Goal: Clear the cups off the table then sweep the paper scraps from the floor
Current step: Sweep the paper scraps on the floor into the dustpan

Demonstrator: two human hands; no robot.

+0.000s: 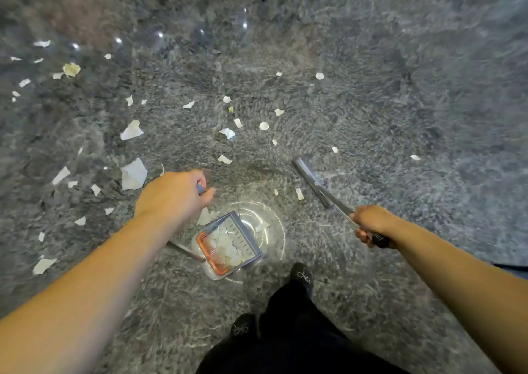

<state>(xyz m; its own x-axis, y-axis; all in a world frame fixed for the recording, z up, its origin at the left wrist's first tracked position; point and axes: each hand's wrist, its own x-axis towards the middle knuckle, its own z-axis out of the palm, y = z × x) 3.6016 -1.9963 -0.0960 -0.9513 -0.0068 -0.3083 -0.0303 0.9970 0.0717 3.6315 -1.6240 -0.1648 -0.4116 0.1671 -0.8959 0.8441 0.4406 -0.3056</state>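
Grey shaggy floor, paper scraps scattered beyond both grips. Left hand curled round dustpan handle, dustpan below, catching scraps. Right hand wrapped round broom, ready for sweeping.

Two hands are seen, the left hand and the right hand. One dustpan and one broom are counted at lower centre. Several dozen paper scraps are scattered, mostly left; more are heaped in the pan, uncountable.
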